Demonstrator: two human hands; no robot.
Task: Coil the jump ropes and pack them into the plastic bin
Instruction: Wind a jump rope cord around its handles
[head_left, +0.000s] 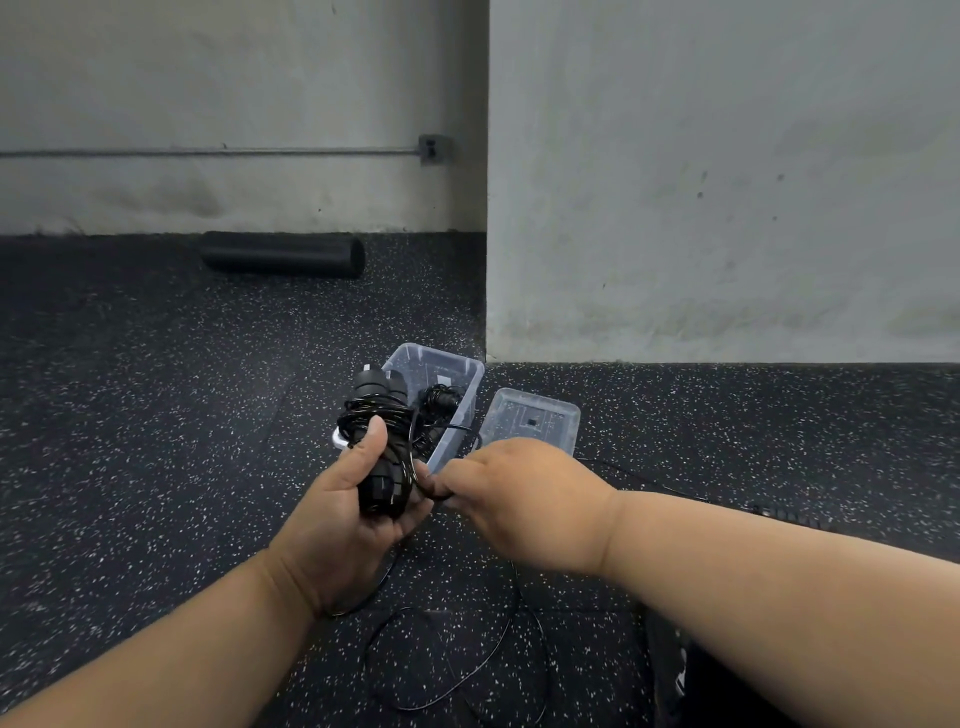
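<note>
Jump rope in hand (382, 441): black; two handles side by side with thin cord wound round them; held above the near left corner of the plastic bin; loose cord (457, 675) trails from it down to the floor in open loops between the forearms
Left hand (343, 514): palm up, fingers curled round the lower part of the handles, thumb pressed on top of the wound cord
Right hand (509, 488): back of the hand toward the camera; fingers (441, 486) pinching the cord just beside the bundle, touching the left hand's fingertips
Plastic bin (457, 384): clear, open, on the floor beside the wall corner; partly hidden behind the held bundle
Second jump rope (439, 402): black, coiled, lying inside the bin
Lid (535, 418): clear; on the floor just right of the bin, touching or nearly touching it, I cannot tell which
Third rope (779, 512): black handle and cord on the floor at right, behind the right forearm
Foam roller (283, 254): black cylinder lying against the far wall, well apart from the bin
Floor (156, 441): dark rubber with white speckles
Wall (727, 182): grey, scuffed; a conduit (208, 152) runs along its left part to a small box
</note>
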